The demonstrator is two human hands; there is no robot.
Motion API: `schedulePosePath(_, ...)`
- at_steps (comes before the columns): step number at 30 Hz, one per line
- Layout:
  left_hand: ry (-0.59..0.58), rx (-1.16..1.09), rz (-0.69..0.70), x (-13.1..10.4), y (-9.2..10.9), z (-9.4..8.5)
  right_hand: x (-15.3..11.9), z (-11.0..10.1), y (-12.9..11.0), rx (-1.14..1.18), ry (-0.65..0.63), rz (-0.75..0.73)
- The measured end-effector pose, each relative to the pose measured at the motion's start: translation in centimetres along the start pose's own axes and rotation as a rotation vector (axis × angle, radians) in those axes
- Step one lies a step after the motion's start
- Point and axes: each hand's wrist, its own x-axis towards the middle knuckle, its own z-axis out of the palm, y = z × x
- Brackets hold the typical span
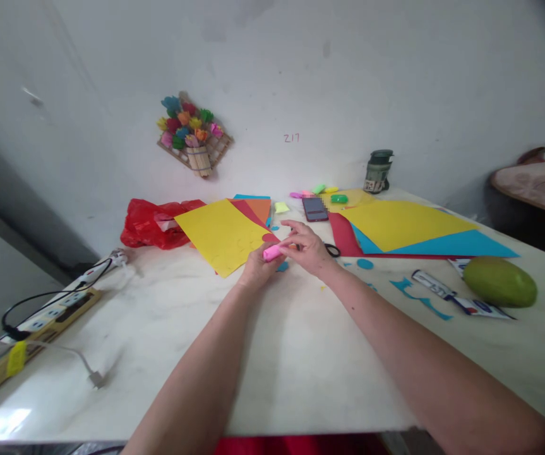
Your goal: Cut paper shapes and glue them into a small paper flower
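A short, bright pink highlighter is held in my left hand, whose fingers wrap round its body. My right hand pinches the highlighter's right end between thumb and forefinger, with another finger raised. Right behind the hands lies a yellow sheet with faint curved marks on it. A red paper circle rests near its right edge. Black scissor handles show just past my right hand, their blades hidden. Blue paper circles lie to the right, and a blue piece peeks out beneath my hands.
A red plastic bag and a power strip are at left. Toward the back sit a phone and several highlighters. At right are coloured sheets, blue scraps, a glue tube, a green fruit and a bottle.
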Motion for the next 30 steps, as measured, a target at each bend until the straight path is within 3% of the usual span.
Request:
schedulePosePath(6, -0.059, -0.043, -0.038, -0.2, 1.1, 0.0, 0.0, -0.5, 0.0, 0.103, -0.058, 0.042)
schedulePosePath(12, -0.025, -0.043, -0.047, -0.2, 1.2, -0.3, 0.1, -1.2, -0.4, -0.078, -0.087, -0.088)
schedulePosePath(17, -0.006, -0.02, -0.019, -0.1, 0.8, -0.4, 0.1, -1.2, -0.2, -0.169, -0.056, -0.106)
schedulePosePath(24, 0.022, 0.237, 0.051, -0.1, 0.5, -0.2, 0.3, -1.2, -0.1, -0.318, -0.142, 0.0)
schedulePosePath(30, 0.034, 0.385, 0.065, 0.3, -0.1, -0.3, 0.2, -1.3, 0.2, -0.349, -0.178, -0.007)
